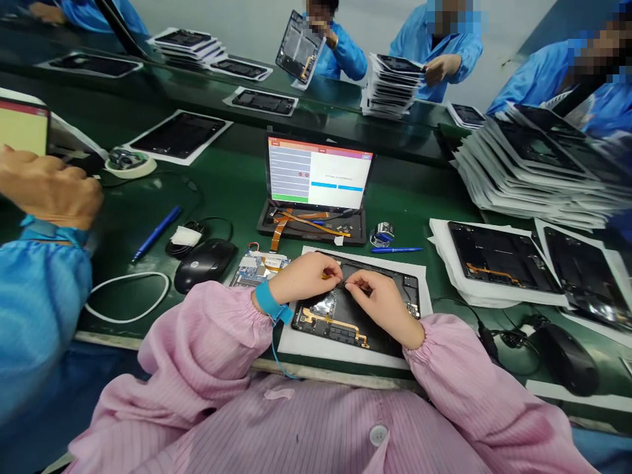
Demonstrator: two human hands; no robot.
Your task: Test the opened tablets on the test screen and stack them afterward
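Note:
A black tablet housing [385, 326] lies on white paper [291, 342] in front of me, with an orange flex cable [340, 322] along its near left side. Over its upper middle, my left hand [309, 275] is closed in a pinch, a blue wrist strap [269, 301] round the wrist. My right hand [382, 299] pinches just beside it, fingertips almost meeting the left ones. Whatever the fingertips hold is too small to make out. Left of the housing, a blue circuit board [247, 268] is partly covered by my left hand and sleeve.
Beyond the housing stands a lit screen [340, 174] on a black tray [316, 230] with flex cables. A mouse [205, 263] and blue pen [157, 234] lie left. Stacked housings [533, 178] rise at right. A co-worker's hand [49, 187] is at far left; others work across.

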